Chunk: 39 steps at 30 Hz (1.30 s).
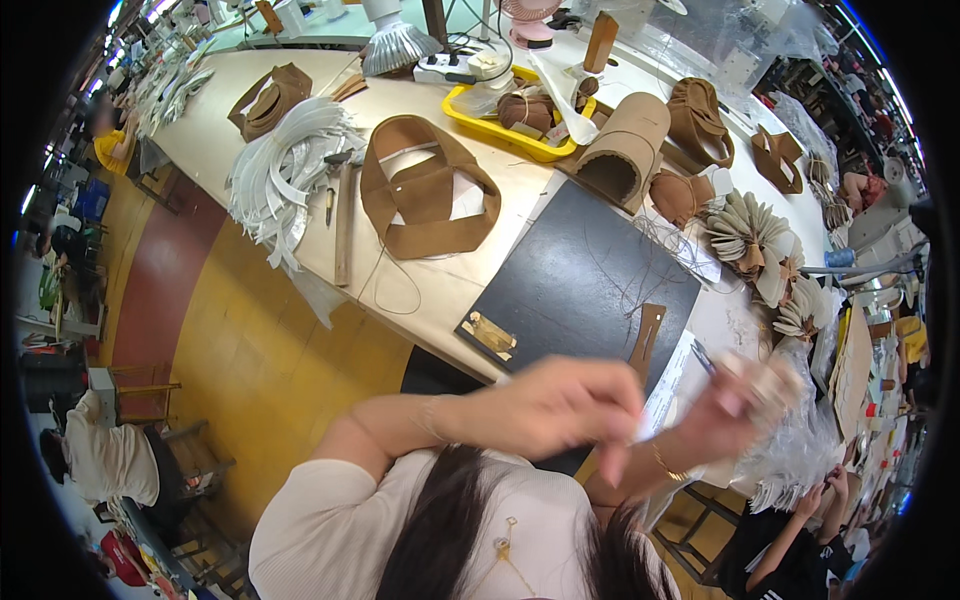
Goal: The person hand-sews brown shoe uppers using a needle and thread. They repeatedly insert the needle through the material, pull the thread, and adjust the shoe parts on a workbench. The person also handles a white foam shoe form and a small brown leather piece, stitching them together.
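Blurred by motion, my left hand [585, 405] hovers over the near edge of the black mat [590, 270], fingers bent downward; whether they hold anything is unclear. Farther right, my right hand [735, 410] is curled and also blurred. A thin dark pen-like tool [704, 358] sticks out from its fingers, above a white printed sheet [668, 390]. On the mat lie a brown leather strap with a slot [647, 338] and a small worn, tan-gold piece [489, 336]. Loose dark threads [610, 262] trail across the mat.
Left of the mat lie a brown leather band piece [430, 245], a hammer [345, 225] and white curved strips [285, 165]. Beyond stand a yellow tray [560, 150] and a brown half-tube [625, 150]. Fanned pale pieces [750, 235] and plastic bags [795, 410] crowd the right. Other people work nearby.
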{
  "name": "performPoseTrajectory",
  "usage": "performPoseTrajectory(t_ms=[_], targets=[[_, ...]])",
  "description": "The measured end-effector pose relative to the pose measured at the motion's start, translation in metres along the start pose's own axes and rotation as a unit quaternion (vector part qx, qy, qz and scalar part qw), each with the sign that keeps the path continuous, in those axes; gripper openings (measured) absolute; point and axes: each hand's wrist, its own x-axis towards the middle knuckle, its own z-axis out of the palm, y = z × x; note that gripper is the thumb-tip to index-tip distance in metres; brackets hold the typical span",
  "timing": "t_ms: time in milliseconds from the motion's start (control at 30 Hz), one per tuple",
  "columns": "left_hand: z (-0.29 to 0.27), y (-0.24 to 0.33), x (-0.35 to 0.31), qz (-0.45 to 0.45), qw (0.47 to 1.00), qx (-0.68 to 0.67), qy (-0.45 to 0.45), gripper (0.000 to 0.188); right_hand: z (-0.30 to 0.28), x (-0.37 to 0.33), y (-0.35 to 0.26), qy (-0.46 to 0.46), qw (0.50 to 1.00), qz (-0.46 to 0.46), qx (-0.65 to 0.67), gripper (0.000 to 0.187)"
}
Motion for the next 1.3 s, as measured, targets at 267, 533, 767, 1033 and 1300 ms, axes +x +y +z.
performPoseTrajectory(t_ms=[267,533,767,1033,1300], targets=[[-0.02,0.012,0.044,0.203,0.974,-0.051,0.091,0.016,0.013,0.019,-0.066,0.231,0.891,-0.25,-0.301,0.033],[-0.074,-0.007,0.036,0.198,0.949,-0.094,0.228,0.013,0.022,-0.028,0.076,-0.022,0.849,0.209,-0.484,0.024],[-0.065,-0.005,0.03,0.206,0.95,-0.102,0.209,0.013,0.048,-0.015,0.078,-0.079,0.786,0.158,-0.593,0.03],[-0.061,-0.004,0.028,0.196,0.954,-0.116,0.198,0.011,0.047,-0.021,0.072,-0.087,0.772,0.14,-0.614,0.032],[-0.058,-0.004,0.027,0.198,0.953,-0.121,0.193,0.011,0.049,-0.022,0.071,-0.086,0.778,0.137,-0.607,0.031]])
